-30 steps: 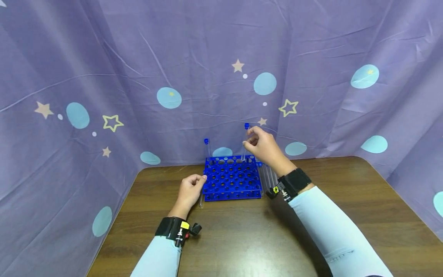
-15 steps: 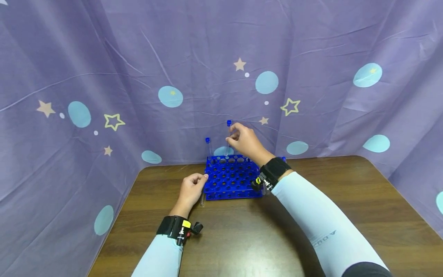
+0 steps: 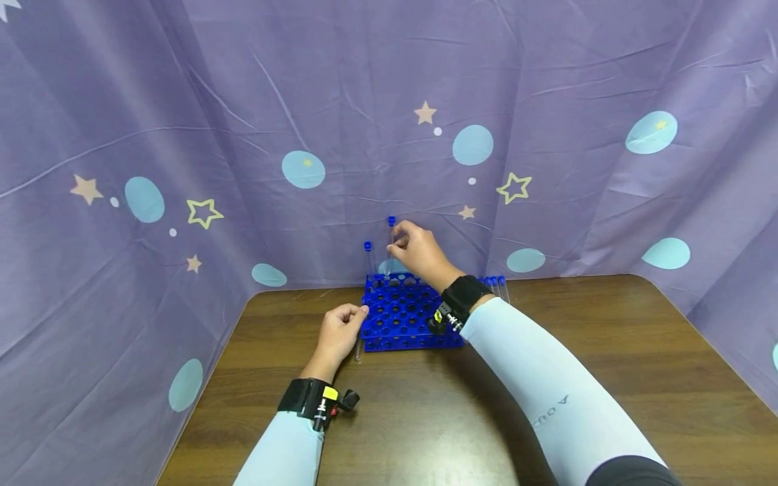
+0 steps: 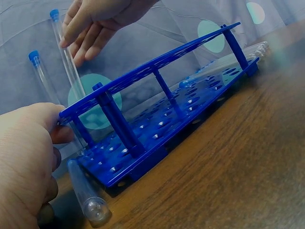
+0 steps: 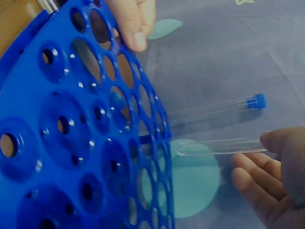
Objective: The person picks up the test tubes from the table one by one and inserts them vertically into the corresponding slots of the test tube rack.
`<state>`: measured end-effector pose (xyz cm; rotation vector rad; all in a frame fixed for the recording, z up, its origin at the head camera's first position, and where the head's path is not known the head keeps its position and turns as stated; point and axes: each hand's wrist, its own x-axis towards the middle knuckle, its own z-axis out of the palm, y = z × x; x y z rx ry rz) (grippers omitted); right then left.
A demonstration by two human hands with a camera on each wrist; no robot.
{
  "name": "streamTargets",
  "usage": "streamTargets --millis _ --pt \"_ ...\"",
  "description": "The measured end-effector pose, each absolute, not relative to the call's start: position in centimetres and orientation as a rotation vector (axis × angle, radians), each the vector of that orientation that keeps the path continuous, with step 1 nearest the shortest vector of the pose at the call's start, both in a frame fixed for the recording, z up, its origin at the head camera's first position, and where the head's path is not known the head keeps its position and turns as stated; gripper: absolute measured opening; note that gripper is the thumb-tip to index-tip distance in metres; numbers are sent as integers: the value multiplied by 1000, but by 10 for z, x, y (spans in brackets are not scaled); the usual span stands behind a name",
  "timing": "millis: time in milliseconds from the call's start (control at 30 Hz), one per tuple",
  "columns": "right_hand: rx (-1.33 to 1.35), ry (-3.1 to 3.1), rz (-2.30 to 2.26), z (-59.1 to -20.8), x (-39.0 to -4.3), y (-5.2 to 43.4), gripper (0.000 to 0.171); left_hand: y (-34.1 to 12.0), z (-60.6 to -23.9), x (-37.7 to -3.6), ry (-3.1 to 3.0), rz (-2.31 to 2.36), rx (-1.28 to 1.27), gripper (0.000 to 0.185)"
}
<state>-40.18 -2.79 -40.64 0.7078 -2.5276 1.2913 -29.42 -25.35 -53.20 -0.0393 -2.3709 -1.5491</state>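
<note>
In the head view my right hand [image 3: 419,253] pinches a clear test tube [image 3: 390,260] with a blue cap, nearly upright above the back row of the blue test tube rack [image 3: 413,335]. Its rounded lower end [image 5: 183,148] sits just short of the rack's top plate in the right wrist view. Another blue-capped test tube [image 3: 369,260] stands in the rack's back left corner. At the rack's left end my left hand [image 3: 340,331] grips the edge of the top plate between thumb and fingers, as the left wrist view shows.
One tube [image 4: 85,191] lies on the wooden table [image 3: 389,418] beside the rack's left end, partly behind my left hand. Several blue-capped tubes [image 3: 502,289] lie right of the rack, partly hidden by my right arm. A purple curtain [image 3: 365,101] hangs close behind.
My right hand has carried the test tube left along the rack's back row, toward the standing tube, and lowered it slightly of late. The left hand keeps its grip on the rack.
</note>
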Motion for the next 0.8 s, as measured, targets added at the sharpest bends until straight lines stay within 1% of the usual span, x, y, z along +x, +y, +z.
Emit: streamTargets --millis 333,800 --pt "717 -2583 1246 -417 -399 -36 29 -252 -530 -293 -2375 -1554 -41 30" --pt "734 -2658 1124 -432 -400 -43 25 -252 -529 -293 -2377 -1550 -44 28"
